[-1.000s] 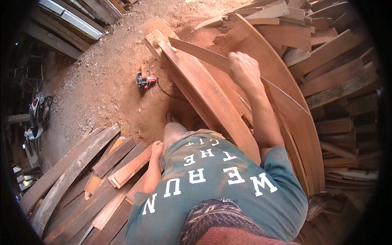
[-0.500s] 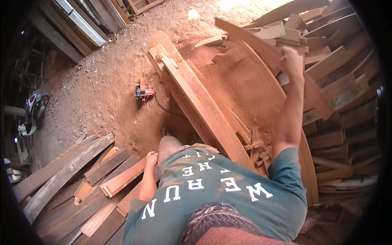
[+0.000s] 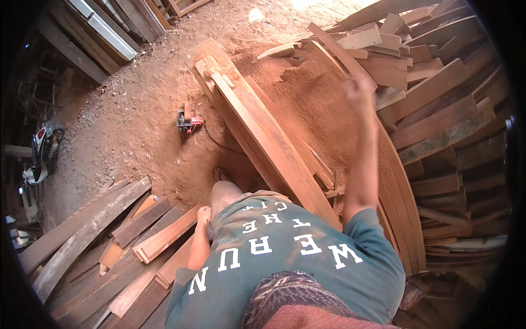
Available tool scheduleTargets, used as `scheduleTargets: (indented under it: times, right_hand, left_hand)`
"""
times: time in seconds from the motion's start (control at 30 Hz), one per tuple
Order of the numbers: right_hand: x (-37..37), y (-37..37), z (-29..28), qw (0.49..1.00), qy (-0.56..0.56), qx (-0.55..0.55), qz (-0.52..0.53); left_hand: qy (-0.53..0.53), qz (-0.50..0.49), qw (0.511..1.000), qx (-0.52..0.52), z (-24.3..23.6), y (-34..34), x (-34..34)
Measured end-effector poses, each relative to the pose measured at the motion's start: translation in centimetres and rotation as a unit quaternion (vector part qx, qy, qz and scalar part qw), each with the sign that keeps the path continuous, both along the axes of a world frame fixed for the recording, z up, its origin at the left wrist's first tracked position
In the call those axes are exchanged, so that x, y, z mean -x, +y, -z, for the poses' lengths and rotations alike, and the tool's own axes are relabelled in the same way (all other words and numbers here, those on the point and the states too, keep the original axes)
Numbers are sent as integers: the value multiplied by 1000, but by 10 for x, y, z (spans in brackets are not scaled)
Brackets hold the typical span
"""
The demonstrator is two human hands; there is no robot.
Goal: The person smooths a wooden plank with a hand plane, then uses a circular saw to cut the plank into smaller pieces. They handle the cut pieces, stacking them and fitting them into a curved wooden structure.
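Note:
My right hand [image 3: 360,90], blurred by motion, is closed around a long reddish wooden board [image 3: 337,46] out ahead to the right. The board slants toward the far left, over the edge of a pile of cut wood. My left hand [image 3: 204,214] is down beside my left thigh, fingers curled; the inside of its grip is hidden. Next to it lies the end of a reddish plank [image 3: 170,234]. Between my arms a thick timber beam [image 3: 274,148] runs away from me, with a narrow strip [image 3: 241,107] along its top.
A small red and black power tool [image 3: 190,123] sits on the dusty ground, its cord running toward the beam. Stacked boards [image 3: 438,126] fill the right side; loose planks [image 3: 93,236] lie at the left. Upright timbers [image 3: 101,33] stand far left, a motorbike [image 3: 41,151] beyond.
My right hand has come left and slightly nearer with the board. The board's near part, which stretched right past my forearm, no longer shows there. My left hand has stayed put.

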State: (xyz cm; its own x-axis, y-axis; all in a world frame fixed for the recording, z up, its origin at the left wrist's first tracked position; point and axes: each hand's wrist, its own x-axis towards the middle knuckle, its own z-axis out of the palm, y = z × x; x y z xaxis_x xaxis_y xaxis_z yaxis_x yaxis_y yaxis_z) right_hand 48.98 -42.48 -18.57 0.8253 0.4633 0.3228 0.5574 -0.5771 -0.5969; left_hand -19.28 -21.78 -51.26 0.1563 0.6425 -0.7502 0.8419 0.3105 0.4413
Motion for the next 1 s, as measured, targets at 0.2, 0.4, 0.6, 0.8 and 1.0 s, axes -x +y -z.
scheduleTargets:
  times: [0.2, 0.4, 0.6, 0.8, 1.0]
  right_hand:
    - [202, 2, 141, 914, 351, 105, -177]
    - [291, 10, 190, 959, 162, 158, -168]
    - [248, 7, 208, 945, 242, 171, -140]
    - [234, -14, 177, 953, 198, 177, -144]
    - [293, -54, 215, 961, 27, 183, -206]
  left_hand:
    - [-1, -44, 997, -60, -1, 15, 0]
    - [-59, -40, 990, -122, -19, 6, 3]
    - [-17, -163, 982, -95, -28, -43, 46]
    - [60, -253, 960, -105, -3, -116, 142]
    - [169, -326, 919, -145, -24, -95, 236]
